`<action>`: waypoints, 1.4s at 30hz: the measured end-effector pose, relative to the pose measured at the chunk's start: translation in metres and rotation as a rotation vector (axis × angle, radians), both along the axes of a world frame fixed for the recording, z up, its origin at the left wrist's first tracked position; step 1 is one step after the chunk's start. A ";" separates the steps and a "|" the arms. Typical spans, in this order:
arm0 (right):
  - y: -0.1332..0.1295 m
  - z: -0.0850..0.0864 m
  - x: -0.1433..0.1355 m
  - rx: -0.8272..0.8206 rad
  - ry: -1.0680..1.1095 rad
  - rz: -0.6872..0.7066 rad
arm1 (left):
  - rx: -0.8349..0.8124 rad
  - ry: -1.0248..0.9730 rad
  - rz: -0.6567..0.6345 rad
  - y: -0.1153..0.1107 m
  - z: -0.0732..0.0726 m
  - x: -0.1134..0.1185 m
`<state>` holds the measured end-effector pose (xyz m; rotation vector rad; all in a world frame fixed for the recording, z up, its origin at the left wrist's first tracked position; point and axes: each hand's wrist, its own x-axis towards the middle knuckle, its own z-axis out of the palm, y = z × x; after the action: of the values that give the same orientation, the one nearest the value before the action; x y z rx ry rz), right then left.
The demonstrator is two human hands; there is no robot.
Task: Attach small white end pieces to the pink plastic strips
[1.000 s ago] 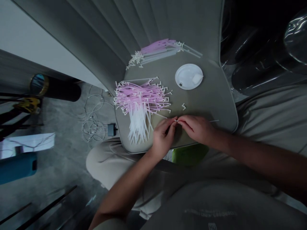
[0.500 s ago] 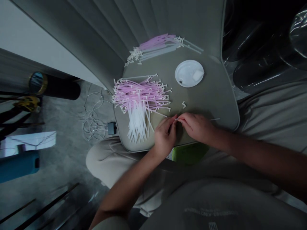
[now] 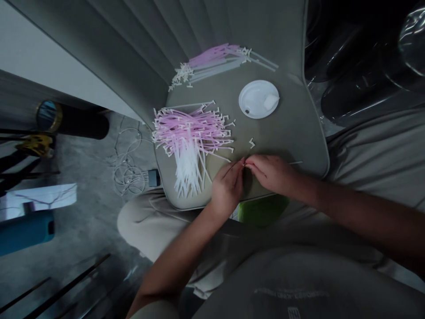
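My left hand (image 3: 228, 186) and my right hand (image 3: 270, 173) meet fingertip to fingertip over the front of the grey seat (image 3: 285, 119). Both are closed in a pinch on a small white piece, mostly hidden by the fingers. A thin white stick (image 3: 296, 162) shows past my right hand. Left of the hands lies a heap of pink sticks (image 3: 192, 128) with small white ends, and white sticks (image 3: 189, 170) fan out below it. Two loose white connectors (image 3: 252, 142) rest just above my right hand.
A white lid (image 3: 254, 99) with a small white piece on it sits on the seat. Behind it are more pink and white sticks (image 3: 215, 64). Cables with a black plug block (image 3: 153, 177) lie on the floor at left. Something green (image 3: 264, 212) is under the seat edge.
The whole view has shifted slightly, moving the seat and its items a little left and up. Both hands stay pinched together, with only slight finger movement.
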<state>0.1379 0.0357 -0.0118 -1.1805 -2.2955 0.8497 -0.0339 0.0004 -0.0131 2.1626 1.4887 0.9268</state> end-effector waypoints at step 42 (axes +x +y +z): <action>-0.020 0.017 -0.014 0.501 0.028 -0.239 | -0.744 -1.546 0.024 0.010 0.038 -0.002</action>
<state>0.1235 0.0154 0.0053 -1.1619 -2.1105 0.1831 -0.0363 0.0101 0.0244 0.4700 0.7478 1.2471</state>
